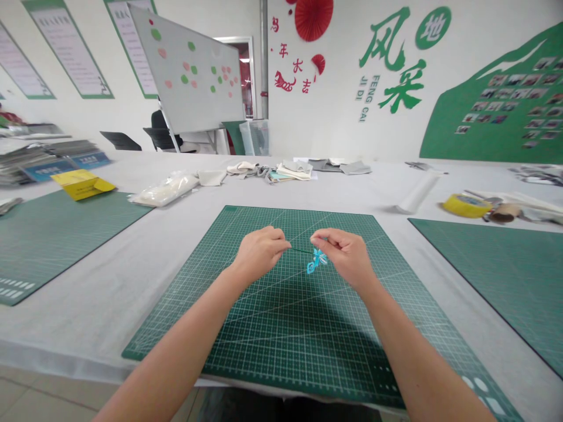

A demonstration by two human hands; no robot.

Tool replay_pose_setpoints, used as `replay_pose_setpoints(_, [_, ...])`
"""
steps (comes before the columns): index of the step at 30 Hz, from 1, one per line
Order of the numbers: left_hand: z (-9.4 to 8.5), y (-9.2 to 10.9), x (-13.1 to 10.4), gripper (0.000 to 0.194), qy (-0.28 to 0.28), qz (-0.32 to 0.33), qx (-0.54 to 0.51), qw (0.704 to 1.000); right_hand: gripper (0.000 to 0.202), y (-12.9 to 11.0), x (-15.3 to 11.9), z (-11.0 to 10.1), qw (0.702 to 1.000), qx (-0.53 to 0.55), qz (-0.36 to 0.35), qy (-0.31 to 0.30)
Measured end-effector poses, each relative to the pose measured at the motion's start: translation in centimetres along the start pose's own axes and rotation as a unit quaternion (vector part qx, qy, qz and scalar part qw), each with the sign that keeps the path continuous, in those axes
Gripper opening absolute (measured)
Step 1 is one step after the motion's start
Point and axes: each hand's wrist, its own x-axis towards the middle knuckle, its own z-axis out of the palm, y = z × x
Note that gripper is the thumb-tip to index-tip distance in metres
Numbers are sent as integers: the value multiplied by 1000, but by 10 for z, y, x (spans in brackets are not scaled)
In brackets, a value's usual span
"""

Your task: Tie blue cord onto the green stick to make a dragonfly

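Observation:
Above the green cutting mat, my left hand pinches one end of a thin dark green cord. My right hand is closed at the cord's other end, fingertips pressed together over a small light-blue ornament. The ornament hangs just below those fingertips and has a loop-like lower part. A short stretch of cord runs between the two hands. Both hands are held off the mat, with their shadow on it.
More cutting mats lie left and right. Behind are a clear plastic bag, folded cloths, yellow tape and a white roll. A yellow card and paper stacks stand left.

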Motion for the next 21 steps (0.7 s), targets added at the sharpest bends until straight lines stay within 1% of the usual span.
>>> replay_pose_setpoints(4, [-3,1,0,22,-25,23,-59,998,18,11,6,-5,1000,-17,12,21])
replay_pose_setpoints(7, [-8,3,1,21,-27,17,-155,987,20,24,10,-7,999,-16,29,25])
replay_pose_setpoints(11, [-15,7,2,16,-22,-23,-312,949,24,46,13,-4,996,38,75,5])
replay_pose_setpoints(14, [-17,8,4,14,-11,-55,-388,920,27,54,12,5,992,77,103,-20])
replay_pose_setpoints(18, [-13,6,5,11,32,-106,-423,899,24,52,7,19,990,77,97,-69])
replay_pose_setpoints(21, [-8,3,6,11,76,-151,-405,899,22,44,2,29,990,28,78,-114])
